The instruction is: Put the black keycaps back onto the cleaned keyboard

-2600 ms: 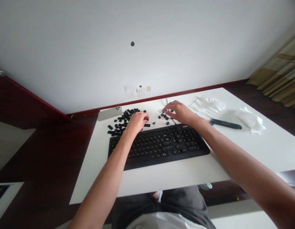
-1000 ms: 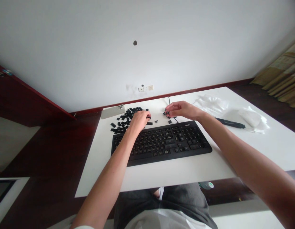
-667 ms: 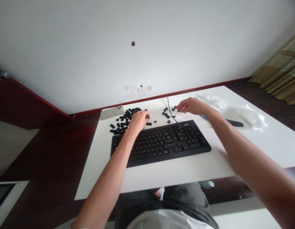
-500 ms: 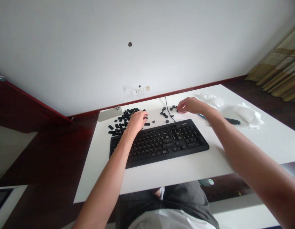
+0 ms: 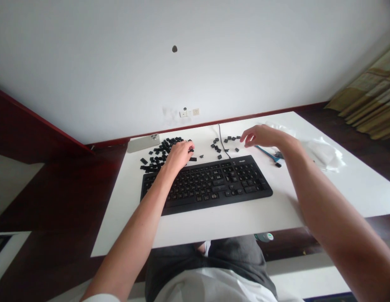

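From the head-worn view, the left hand sits curled at the right edge of a heap of black keycaps, its fingertips drawn together. Whether they pinch a keycap is hidden, so I cannot tell. The right hand hangs just above the white desk with its fingers spread and nothing visible between them, near a looser scatter of keycaps. A black keyboard lies in front of both hands, with the keycaps beyond its far edge, within easy reach. Its black cable runs toward the back of the desk between the two groups. A smartphone lies at the back left, beyond the heap, apparently out of the way. To the right are a blue-handled tool, partly hidden, one stray keycap and crumpled white plastic. The keyboard's small maker's label and its key legends are too small to read.
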The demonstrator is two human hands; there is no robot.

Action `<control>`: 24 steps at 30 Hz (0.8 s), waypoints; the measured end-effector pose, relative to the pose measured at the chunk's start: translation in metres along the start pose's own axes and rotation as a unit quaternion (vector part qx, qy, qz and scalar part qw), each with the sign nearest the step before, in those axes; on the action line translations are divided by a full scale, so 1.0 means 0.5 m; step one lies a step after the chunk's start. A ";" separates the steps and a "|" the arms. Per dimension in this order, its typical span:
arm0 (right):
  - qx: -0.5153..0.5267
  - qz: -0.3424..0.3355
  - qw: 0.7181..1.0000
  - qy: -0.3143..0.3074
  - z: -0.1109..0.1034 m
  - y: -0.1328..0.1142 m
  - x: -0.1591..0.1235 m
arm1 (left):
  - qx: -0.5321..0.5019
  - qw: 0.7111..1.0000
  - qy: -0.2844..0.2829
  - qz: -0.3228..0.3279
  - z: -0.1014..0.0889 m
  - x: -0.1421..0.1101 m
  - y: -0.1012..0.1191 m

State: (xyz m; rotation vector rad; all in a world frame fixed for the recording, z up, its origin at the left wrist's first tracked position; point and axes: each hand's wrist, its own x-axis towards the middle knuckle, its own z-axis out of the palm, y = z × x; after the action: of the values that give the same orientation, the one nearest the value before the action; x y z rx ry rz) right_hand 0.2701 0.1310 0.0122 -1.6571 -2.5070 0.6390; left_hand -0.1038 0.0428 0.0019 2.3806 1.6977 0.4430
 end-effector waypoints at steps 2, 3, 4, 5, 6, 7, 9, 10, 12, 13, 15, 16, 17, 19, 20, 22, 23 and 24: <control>-0.004 -0.002 1.000 -0.014 -0.003 -0.004 -0.003 | 0.003 1.000 0.000 -0.001 0.000 0.000 0.001; -0.003 -0.004 1.000 -0.021 -0.003 -0.010 -0.004 | 0.005 1.000 -0.001 -0.002 -0.001 0.000 0.002; -0.001 -0.006 1.000 -0.026 -0.002 -0.016 -0.005 | 0.006 1.000 -0.003 -0.002 -0.002 0.000 0.003; 0.001 -0.008 1.000 -0.029 0.001 -0.023 -0.005 | 0.007 1.000 -0.005 -0.003 -0.002 -0.001 0.004; 0.002 -0.009 0.999 -0.031 0.003 -0.030 -0.005 | 0.008 1.000 -0.007 -0.003 -0.003 -0.001 0.005; 0.002 -0.009 0.999 -0.033 0.007 -0.036 -0.005 | 0.010 1.000 -0.008 -0.003 -0.004 -0.001 0.006; 0.003 -0.008 0.999 -0.043 0.013 -0.045 -0.002 | 0.014 1.000 -0.008 -0.004 -0.004 -0.002 0.005; 0.006 -0.008 0.999 -0.047 0.016 -0.049 -0.001 | 0.016 1.000 -0.008 -0.005 -0.004 -0.002 0.005; 0.015 -0.007 0.999 -0.044 0.022 -0.054 0.003 | 0.019 1.000 -0.008 -0.007 -0.003 -0.001 0.002; 0.018 -0.006 0.999 -0.038 0.025 -0.056 0.005 | 0.021 1.000 -0.009 -0.008 -0.002 0.000 0.001; 0.021 -0.005 1.000 -0.022 0.029 -0.060 0.008 | 0.029 0.999 -0.009 -0.010 -0.002 0.003 -0.001; 0.022 -0.005 1.000 -0.014 0.031 -0.062 0.010 | 0.035 0.999 -0.010 -0.010 -0.002 0.005 -0.001; 0.026 -0.006 1.000 -0.007 0.033 -0.064 0.011 | 0.040 0.999 -0.011 -0.011 -0.003 0.007 -0.002; 0.034 -0.010 0.999 0.005 0.036 -0.067 0.013 | 0.044 0.999 -0.013 -0.013 -0.003 0.012 -0.001; 0.037 -0.013 0.999 0.010 0.037 -0.069 0.014 | 0.043 0.999 -0.015 -0.014 -0.004 0.015 -0.001; 0.042 -0.016 0.999 0.020 0.040 -0.070 0.016 | 0.044 0.999 -0.020 -0.015 -0.003 0.019 -0.001; 0.044 -0.018 0.999 0.025 0.042 -0.071 0.016 | 0.045 0.999 -0.022 -0.014 -0.002 0.021 -0.001; 0.047 -0.022 0.998 0.032 0.043 -0.071 0.017 | 0.046 0.999 -0.022 -0.014 -0.001 0.022 -0.002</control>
State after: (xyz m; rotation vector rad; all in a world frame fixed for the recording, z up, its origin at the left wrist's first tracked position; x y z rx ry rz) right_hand 0.2300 0.1202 0.0043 -1.5617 -2.4229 0.6778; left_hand -0.1014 0.0532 0.0036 2.4068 1.7663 0.3137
